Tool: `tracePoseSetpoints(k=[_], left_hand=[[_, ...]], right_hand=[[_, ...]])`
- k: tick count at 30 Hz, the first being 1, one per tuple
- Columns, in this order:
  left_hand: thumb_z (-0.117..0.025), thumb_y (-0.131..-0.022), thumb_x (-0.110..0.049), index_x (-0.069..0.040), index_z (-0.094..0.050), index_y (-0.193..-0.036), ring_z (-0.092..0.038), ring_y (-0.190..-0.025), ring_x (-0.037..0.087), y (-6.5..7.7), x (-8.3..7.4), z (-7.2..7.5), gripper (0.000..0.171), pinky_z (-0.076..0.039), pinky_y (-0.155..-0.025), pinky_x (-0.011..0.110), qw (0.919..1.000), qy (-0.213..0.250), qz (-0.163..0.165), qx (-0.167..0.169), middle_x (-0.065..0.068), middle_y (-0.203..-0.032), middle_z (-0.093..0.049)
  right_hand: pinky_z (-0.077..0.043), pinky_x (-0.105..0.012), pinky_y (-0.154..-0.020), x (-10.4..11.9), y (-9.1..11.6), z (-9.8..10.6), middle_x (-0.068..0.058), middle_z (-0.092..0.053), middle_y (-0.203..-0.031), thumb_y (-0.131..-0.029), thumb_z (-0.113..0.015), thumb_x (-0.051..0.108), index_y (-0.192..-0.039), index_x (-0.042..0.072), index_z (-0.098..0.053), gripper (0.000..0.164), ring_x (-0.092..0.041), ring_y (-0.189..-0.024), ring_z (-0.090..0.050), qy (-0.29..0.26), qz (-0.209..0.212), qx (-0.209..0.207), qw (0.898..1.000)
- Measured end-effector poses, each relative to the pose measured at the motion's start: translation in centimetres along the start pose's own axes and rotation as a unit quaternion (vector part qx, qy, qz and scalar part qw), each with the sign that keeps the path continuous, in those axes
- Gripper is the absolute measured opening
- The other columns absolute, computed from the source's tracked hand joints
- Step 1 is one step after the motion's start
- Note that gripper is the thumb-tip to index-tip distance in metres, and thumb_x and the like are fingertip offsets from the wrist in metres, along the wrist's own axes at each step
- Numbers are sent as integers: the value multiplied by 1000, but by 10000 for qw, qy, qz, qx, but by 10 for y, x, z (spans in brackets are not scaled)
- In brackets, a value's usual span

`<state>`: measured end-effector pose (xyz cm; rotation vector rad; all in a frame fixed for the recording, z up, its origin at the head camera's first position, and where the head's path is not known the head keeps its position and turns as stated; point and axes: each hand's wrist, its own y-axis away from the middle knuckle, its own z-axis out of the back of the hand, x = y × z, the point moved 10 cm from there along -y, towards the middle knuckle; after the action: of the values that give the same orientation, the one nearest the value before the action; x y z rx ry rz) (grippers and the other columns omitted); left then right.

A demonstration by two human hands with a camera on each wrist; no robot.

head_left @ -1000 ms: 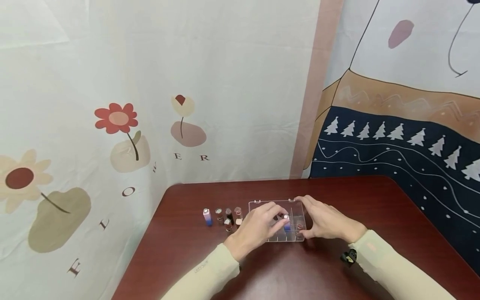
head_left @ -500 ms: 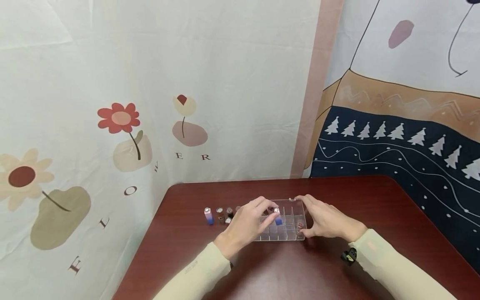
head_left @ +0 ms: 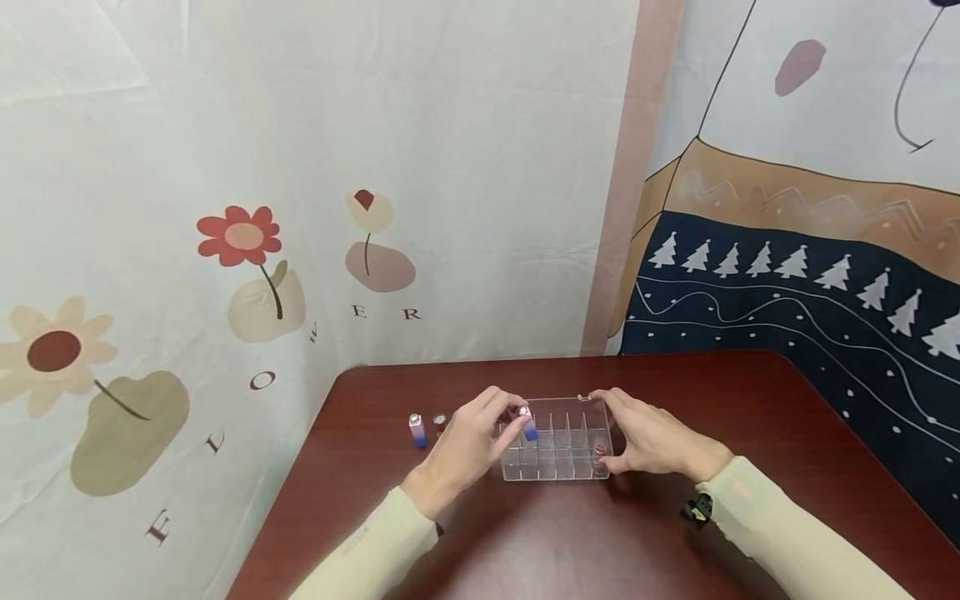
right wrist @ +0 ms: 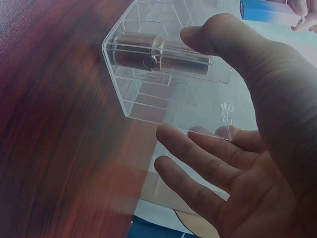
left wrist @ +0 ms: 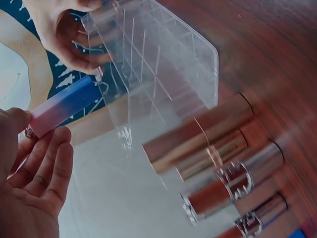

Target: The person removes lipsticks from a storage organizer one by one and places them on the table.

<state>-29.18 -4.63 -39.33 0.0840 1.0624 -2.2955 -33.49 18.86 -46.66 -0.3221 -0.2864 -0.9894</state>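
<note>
My left hand point(head_left: 468, 437) pinches a lipstick tube point(left wrist: 67, 106), square-sided and fading from pink to blue, between thumb and fingers. It is tilted over the left end of a clear divided organizer point(head_left: 556, 479). At the organizer's right end, my right hand point(head_left: 660, 435) grips it, thumb at the near side and fingers at the far corner. Under that thumb, a copper-brown lipstick tube point(right wrist: 136, 52) stands in an end compartment. The other compartments in view look bare.
Left of the organizer, several cosmetic tubes stand on the dark red table point(head_left: 570, 542), including a copper one point(left wrist: 198, 134) and a clear-capped reddish one point(left wrist: 220, 193). Another pink-and-blue tube point(head_left: 417, 430) is farthest left. A printed cloth point(head_left: 480, 167) hangs behind.
My left hand has moved left along the organizer with the pink-and-blue lipstick tube, uncovering more compartments and covering some standing tubes. My right hand has stayed at the right end.
</note>
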Motion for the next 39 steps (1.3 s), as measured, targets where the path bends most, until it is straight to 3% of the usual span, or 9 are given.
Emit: tracePoseSetpoints(k=[12, 25, 34, 39], left_hand=[[-90, -100, -1, -2, -77, -121, -74, -86, 13, 15, 13, 35, 24, -67, -73, 28, 9988, -165, 5, -467, 7, -103, -74], [-92, -94, 8, -2, -78, -118, -71, -81, 11, 29, 27, 68, 30, -62, -71, 19, 9948, -424, -28, -923, 4, -101, -73], [-93, -95, 3, -2, -78, -118, -72, -84, 14, 37, 41, 79, 27, -56, -74, 14, 9937, -689, 256, -845, 4, -102, -74], [-93, -95, 4, 0, -79, -117, -73, -83, 16, 42, 47, 85, 26, -61, -72, 23, 9928, -795, 280, -847, 6, -101, -74]], right_hand=[[-65, -39, -83, 3, 0, 0, -16, -69, -148, -84, -102, 30, -162, 9, -53, 94, -13, -105, -69, 6, 47, -3, 10000], [-65, -40, -82, 0, 1, 0, -16, -69, -149, -84, -102, 31, -162, 11, -53, 94, -14, -104, -69, 22, 25, -27, 10000], [-65, -40, -82, -2, 1, 0, -16, -69, -149, -83, -102, 31, -162, 11, -53, 94, -14, -104, -69, 45, 41, -56, 10000], [-66, -39, -83, -1, 0, 0, -15, -69, -149, -83, -102, 30, -162, 10, -53, 94, -13, -104, -69, 36, 40, -66, 10000]])
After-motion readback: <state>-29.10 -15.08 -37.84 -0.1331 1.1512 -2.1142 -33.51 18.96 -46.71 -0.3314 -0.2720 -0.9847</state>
